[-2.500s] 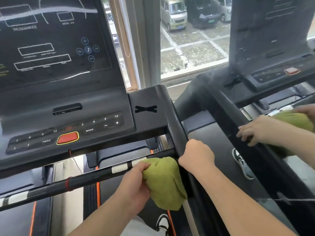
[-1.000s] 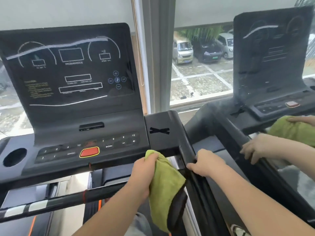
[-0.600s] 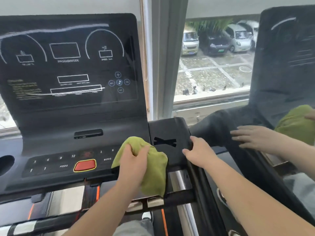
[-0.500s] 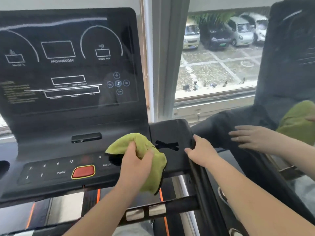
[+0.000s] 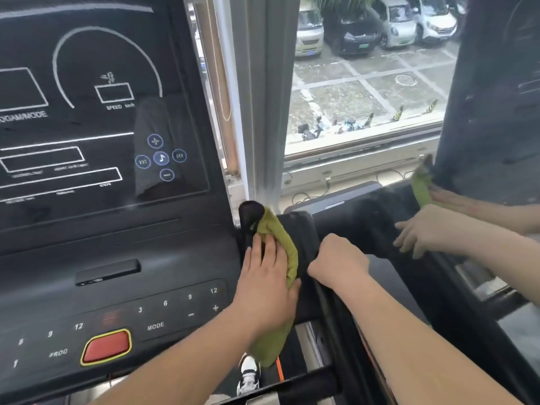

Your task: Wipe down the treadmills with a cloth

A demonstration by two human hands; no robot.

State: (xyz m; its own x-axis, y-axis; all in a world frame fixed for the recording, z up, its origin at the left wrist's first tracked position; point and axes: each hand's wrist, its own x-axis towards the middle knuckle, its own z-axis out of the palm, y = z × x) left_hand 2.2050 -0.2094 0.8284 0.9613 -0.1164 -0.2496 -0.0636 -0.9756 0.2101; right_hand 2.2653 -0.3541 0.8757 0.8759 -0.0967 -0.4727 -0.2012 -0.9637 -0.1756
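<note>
The green cloth [image 5: 282,247] lies bunched into a long ridge on the right end of the treadmill console [image 5: 122,247], its long axis running near to far along the seam between the button panel and the black end pad [image 5: 301,226]; its far tip, which shows a dark patch, stands up against the foot of the display [image 5: 87,127], and its near end hangs limp over the console's near edge; the left hand [image 5: 263,287] rests on top of it with fingers straight and pointing far, pressing it flat, the thumb lying against the cloth's right side; the right hand [image 5: 339,264] sits just to the right, fingers curled and clamped over the top of the side rail [image 5: 331,323], so the left is plainly the wiping hand; the glossy dark display rises to the far left of that hand, and the matte panel with its printed numbers and raised red button [image 5: 106,346] spreads to the near left; I judge a sweep along the cloth's axis or leftward to be open; the cloth looks soft and nappy, the pad smooth; at far right another hand and green cloth show, perhaps a reflection; I cannot tell.
</note>
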